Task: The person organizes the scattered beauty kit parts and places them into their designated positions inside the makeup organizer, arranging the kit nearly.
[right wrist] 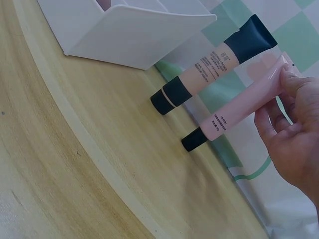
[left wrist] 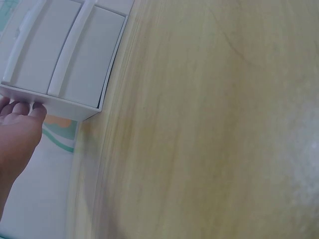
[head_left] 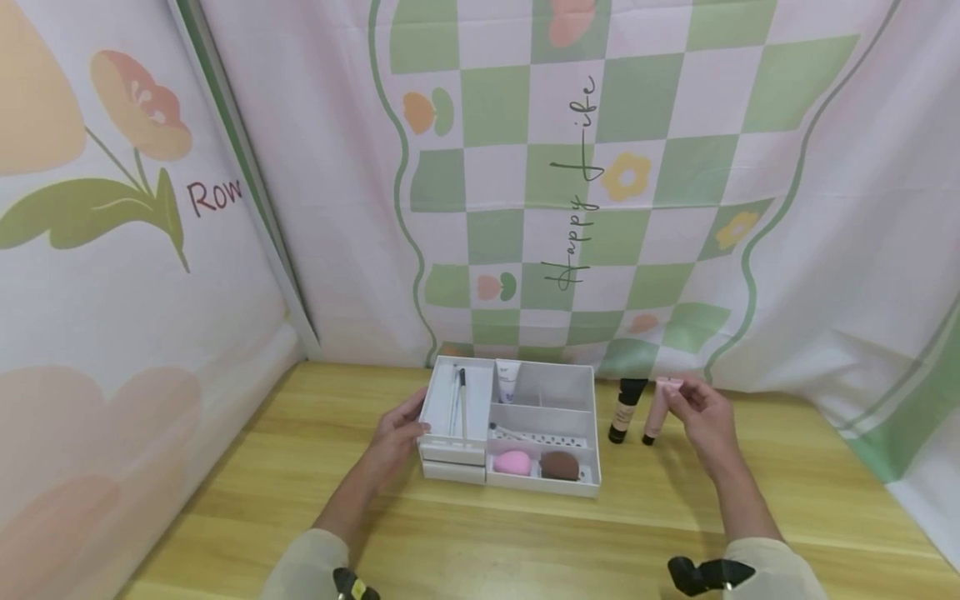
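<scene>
A white cosmetics organizer (head_left: 542, 487) stands on the table, two closed drawers (left wrist: 84, 59) at its front left. Against its left side rests my left hand (head_left: 397, 433), fingertips on the wall. With thumb and fingers, my right hand (head_left: 705, 414) pinches the flat top end of a pink squeeze tube (right wrist: 239, 108), which stands tilted with its black cap down by the table. Close to its left is a beige and black tube (right wrist: 205, 69), upright on its cap. The organizer holds makeup brushes (head_left: 462, 396), a small white tube (head_left: 507, 382), a pink makeup sponge (head_left: 513, 463) and a brown sponge (head_left: 559, 466).
A perforated white tray (head_left: 551, 438) with a thin light-coloured tool on it lies in the organizer's middle compartment. Behind the wooden table (head_left: 525, 550) hangs a checked green and white curtain (head_left: 495, 175), and a printed white cloth (head_left: 112, 292) covers the left side.
</scene>
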`<state>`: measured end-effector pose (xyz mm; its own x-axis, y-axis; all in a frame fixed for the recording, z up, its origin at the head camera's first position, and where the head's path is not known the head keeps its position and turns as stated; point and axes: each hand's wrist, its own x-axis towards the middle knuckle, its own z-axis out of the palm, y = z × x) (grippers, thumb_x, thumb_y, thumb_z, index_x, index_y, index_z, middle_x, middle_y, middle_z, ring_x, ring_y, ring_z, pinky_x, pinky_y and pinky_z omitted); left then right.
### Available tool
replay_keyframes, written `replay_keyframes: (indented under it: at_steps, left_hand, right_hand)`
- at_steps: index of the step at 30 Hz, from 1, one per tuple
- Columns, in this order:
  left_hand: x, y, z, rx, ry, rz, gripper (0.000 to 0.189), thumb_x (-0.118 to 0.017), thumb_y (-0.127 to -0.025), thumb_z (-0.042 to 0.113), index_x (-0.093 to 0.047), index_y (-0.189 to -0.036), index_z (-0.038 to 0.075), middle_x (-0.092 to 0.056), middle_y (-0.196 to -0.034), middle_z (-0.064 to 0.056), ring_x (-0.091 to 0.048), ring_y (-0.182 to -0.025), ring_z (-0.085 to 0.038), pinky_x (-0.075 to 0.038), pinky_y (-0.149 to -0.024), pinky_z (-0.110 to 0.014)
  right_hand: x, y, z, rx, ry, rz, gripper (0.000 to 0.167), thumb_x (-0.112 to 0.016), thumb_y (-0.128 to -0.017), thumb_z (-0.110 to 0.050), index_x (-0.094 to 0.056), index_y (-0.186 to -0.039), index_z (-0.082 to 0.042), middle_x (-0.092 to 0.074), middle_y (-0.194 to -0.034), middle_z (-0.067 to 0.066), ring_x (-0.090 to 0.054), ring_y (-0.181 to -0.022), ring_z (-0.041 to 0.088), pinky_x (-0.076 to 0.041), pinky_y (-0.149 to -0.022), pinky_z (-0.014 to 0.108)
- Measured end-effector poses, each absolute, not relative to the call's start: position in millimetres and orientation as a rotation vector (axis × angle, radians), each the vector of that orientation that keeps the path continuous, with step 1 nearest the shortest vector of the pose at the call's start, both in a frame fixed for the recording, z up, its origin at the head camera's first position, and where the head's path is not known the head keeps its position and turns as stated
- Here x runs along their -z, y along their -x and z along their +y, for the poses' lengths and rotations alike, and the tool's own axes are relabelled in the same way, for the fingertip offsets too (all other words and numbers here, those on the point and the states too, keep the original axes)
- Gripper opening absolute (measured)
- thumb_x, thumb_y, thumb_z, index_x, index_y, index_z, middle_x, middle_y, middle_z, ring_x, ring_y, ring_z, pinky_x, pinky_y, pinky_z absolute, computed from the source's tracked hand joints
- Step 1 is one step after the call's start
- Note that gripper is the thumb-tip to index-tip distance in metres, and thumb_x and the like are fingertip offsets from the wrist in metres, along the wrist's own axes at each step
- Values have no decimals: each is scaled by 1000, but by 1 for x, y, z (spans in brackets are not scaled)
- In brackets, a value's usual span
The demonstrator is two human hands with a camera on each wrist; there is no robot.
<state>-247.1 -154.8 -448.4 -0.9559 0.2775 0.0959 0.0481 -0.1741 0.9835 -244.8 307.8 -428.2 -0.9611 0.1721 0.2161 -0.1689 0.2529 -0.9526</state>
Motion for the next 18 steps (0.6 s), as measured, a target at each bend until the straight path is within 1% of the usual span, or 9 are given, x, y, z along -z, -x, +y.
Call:
replay_keyframes:
  at_steps: [3, 9, 15, 18]
  left_hand:
    - [449, 248, -155, -2266, -393, 1904, 72, -48, -91, -5, -23, -158, -5, -15, -170, -22, -14, -159, -38, -19, -130, -45]
    - [449, 248, -155, -2257, -407, 1905, 72, -48, -92, -4, -22, -158, -4, -13, -170, -21, -13, -159, -38, -20, -129, -44]
    - [448, 248, -155, -2265, -402, 1899, 72, -48, -91, -4, -22, -158, -5, -13, -170, -22, -14, -159, -38, -21, -129, -44]
    - [449, 247, -156, -2266, -402, 1893, 72, -48, -91, -4, -21, -158, -5, -13, -170, -21, -14, -159, -38, -22, -128, -43]
  right_hand:
    - [429, 246, 308, -1753, 2, -2255, 26, -58, -102, -17, -59, -125, -4, -63, -95, -34, -61, -93, -14, -56, -85, 4]
    - [429, 245, 309, -1788, -8, -2227, 15, -60, -101, -17, -62, -116, -15, -65, -95, -32, -63, -92, -12, -56, -83, 4]
    - [430, 245, 309, -1744, 1, -2274, 21, -58, -102, -17, -60, -121, -7, -63, -94, -34, -61, -92, -14, -56, -84, 5]
    - [430, 246, 309, -1722, 17, -2299, 19, -58, -103, -18, -60, -119, -8, -62, -93, -35, -61, -91, -15, -56, -84, 5]
